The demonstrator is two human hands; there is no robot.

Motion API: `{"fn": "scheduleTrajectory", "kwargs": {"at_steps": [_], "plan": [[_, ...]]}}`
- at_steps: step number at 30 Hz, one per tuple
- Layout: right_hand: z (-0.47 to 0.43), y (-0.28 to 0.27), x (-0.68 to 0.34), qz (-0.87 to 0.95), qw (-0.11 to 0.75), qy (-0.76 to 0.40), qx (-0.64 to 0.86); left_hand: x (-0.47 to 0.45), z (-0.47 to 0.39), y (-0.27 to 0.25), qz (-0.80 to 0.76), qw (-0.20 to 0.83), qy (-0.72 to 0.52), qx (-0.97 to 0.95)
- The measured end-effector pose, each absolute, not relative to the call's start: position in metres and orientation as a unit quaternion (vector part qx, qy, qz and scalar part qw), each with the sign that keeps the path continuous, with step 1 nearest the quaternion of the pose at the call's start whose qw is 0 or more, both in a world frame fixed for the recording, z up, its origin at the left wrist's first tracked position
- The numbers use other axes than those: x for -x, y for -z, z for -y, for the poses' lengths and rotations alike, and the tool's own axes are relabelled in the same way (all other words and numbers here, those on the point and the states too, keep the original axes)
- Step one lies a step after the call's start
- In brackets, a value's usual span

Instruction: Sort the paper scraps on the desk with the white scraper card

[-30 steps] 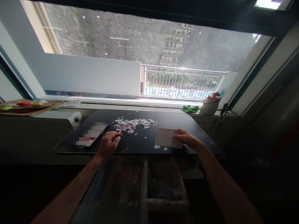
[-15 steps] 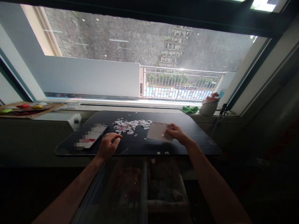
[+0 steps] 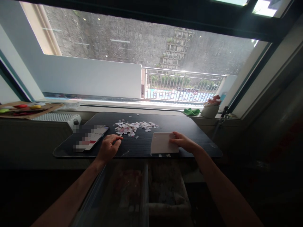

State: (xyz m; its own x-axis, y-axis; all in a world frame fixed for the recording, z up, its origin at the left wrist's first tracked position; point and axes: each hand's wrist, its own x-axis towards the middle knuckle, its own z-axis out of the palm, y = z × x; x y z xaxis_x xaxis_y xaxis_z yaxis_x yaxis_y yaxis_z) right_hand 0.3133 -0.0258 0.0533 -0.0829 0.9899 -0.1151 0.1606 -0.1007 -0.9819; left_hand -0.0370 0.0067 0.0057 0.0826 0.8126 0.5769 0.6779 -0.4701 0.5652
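Note:
My right hand (image 3: 183, 141) grips a flat pale dough scraper (image 3: 162, 143) by its right side, thumb and fingers on either face. The scraper has a rounded corner with a small hole, and its lower edge is at the table's near edge. Small paper scraps (image 3: 160, 155) lie just below it. Farther back, a loose pile of cut paper bits (image 3: 130, 127) spreads over the dark table (image 3: 139, 147). My left hand (image 3: 110, 146) rests at the near left, loosely curled, a gap between thumb and forefinger, holding nothing visible. Beside it lies a phone (image 3: 96, 138), partly blurred out.
Below the table edge is an open drawer or clear bin (image 3: 146, 189) with dim contents. A white radiator (image 3: 59, 119) stands left, with a cardboard sheet (image 3: 50, 108) above. On the sill are a green cloth (image 3: 191, 111) and a white pot (image 3: 209, 111).
My right hand has drawn the scraper toward me to the table's near edge. A scrap seen falling below the edge is gone from there. The left hand has hardly moved.

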Motion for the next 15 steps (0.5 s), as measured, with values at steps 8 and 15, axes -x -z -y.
{"fn": "scheduleTrajectory", "kwargs": {"at_steps": [8, 15], "plan": [[0.047, -0.039, -0.342, 0.506, 0.465, -0.452, 0.569, 0.037, -0.006, -0.007, -0.513, 0.078, -0.438, -0.734], [0.051, -0.041, -0.332, 0.514, 0.460, -0.432, 0.581, 0.037, -0.005, -0.009, -0.514, 0.081, -0.439, -0.732]]}}
